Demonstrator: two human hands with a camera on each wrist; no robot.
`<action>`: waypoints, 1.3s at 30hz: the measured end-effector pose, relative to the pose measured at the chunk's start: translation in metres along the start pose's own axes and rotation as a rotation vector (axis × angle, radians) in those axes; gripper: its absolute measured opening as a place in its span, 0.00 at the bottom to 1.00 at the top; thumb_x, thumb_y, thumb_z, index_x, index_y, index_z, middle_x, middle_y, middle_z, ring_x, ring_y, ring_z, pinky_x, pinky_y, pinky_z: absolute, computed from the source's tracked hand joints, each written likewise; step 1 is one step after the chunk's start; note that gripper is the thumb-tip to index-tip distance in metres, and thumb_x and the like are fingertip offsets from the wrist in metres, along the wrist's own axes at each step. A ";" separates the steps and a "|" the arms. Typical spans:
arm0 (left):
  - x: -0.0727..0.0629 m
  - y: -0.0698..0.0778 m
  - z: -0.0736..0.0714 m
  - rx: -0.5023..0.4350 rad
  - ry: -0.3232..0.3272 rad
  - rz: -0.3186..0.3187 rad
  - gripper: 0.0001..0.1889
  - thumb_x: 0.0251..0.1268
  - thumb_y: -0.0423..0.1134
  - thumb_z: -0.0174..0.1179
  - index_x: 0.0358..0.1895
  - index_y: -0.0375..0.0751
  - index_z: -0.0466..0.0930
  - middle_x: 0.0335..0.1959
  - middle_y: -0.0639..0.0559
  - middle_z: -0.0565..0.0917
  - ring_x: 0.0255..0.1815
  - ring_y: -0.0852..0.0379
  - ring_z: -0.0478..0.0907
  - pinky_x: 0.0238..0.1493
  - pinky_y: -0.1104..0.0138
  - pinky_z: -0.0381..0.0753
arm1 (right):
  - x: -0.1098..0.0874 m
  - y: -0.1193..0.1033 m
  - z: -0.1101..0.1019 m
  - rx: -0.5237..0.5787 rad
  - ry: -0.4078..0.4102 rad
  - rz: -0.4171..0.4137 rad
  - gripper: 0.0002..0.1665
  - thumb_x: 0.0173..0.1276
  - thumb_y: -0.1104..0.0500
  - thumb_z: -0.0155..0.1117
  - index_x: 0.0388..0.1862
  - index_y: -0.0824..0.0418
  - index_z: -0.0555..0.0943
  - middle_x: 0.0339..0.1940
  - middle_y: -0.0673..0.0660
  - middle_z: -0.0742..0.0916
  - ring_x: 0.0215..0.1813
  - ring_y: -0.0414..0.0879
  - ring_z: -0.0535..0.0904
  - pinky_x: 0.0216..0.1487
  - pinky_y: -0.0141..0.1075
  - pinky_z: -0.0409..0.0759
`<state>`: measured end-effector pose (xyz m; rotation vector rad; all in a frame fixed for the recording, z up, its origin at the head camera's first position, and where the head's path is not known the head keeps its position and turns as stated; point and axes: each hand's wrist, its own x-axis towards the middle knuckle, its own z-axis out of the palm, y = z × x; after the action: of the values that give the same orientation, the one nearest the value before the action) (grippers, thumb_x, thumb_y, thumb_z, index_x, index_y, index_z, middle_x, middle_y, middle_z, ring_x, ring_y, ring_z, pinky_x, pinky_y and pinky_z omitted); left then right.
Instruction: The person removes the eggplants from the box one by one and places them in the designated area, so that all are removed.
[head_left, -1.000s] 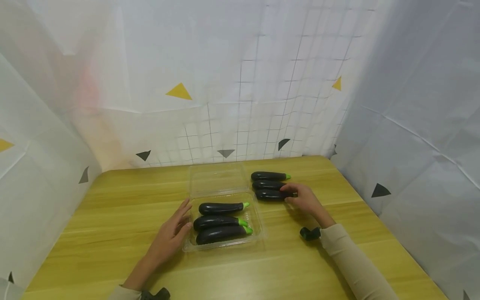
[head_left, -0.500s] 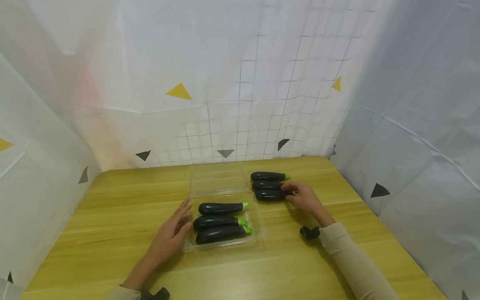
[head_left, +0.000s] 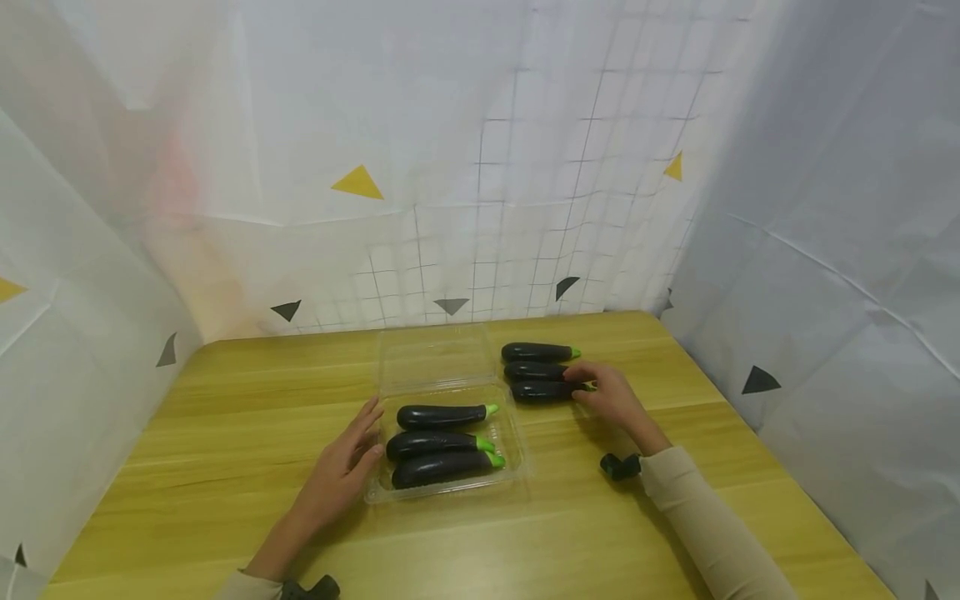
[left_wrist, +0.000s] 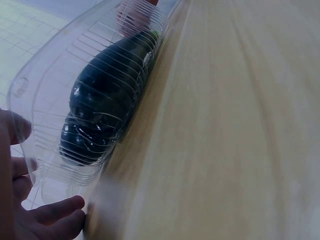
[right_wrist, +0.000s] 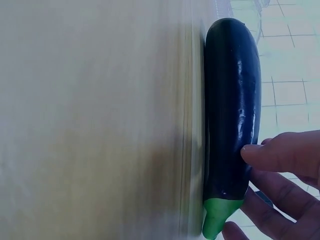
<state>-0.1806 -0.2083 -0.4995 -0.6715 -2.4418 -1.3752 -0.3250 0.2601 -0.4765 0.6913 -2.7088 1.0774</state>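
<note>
My right hand (head_left: 606,396) is at the stem end of the nearest of three eggplants lying side by side right of the container. In the right wrist view its thumb presses the side of that dark, glossy eggplant (right_wrist: 232,100), and the other fingers go behind it near the green stem (right_wrist: 219,215). The clear plastic clamshell container (head_left: 450,493) stands with its lid (head_left: 435,358) folded back. Three more eggplants, one of them the front eggplant (head_left: 442,470), lie in it, stems to the right. My left hand (head_left: 341,467) rests at the container's left edge, fingers loosely extended.
Behind the nearest loose eggplant lie a middle eggplant (head_left: 534,371) and a far eggplant (head_left: 534,352). The wood-grain table (head_left: 480,550) is bounded by white sheeting (head_left: 420,100) at the back and both sides.
The right hand has shifted very slightly right along the nearest loose eggplant, and a bit more green stem shows beside its fingers. The left hand and container have stayed put.
</note>
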 end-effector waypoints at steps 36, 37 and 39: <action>-0.001 -0.002 0.000 0.056 0.011 0.033 0.30 0.80 0.33 0.57 0.80 0.36 0.63 0.82 0.43 0.59 0.64 0.40 0.79 0.61 0.55 0.80 | 0.011 -0.140 0.013 0.161 -0.118 -0.304 0.18 0.73 0.65 0.70 0.60 0.60 0.85 0.57 0.55 0.87 0.60 0.56 0.83 0.59 0.48 0.82; -0.001 -0.002 0.000 0.055 0.010 0.029 0.30 0.80 0.33 0.57 0.80 0.37 0.63 0.82 0.43 0.59 0.64 0.40 0.79 0.62 0.56 0.80 | 0.012 -0.142 0.015 0.160 -0.124 -0.309 0.18 0.73 0.65 0.70 0.60 0.60 0.85 0.57 0.55 0.87 0.60 0.55 0.83 0.59 0.47 0.82; 0.000 -0.002 0.000 0.052 0.007 0.027 0.30 0.80 0.32 0.58 0.81 0.38 0.62 0.82 0.43 0.59 0.65 0.41 0.79 0.62 0.57 0.80 | 0.014 -0.144 0.018 0.159 -0.137 -0.318 0.18 0.74 0.65 0.69 0.61 0.59 0.84 0.57 0.54 0.87 0.60 0.54 0.82 0.60 0.46 0.82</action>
<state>-0.1814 -0.2093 -0.5012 -0.6838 -2.4444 -1.2972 -0.2690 0.1510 -0.3971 1.2152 -2.5167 1.2083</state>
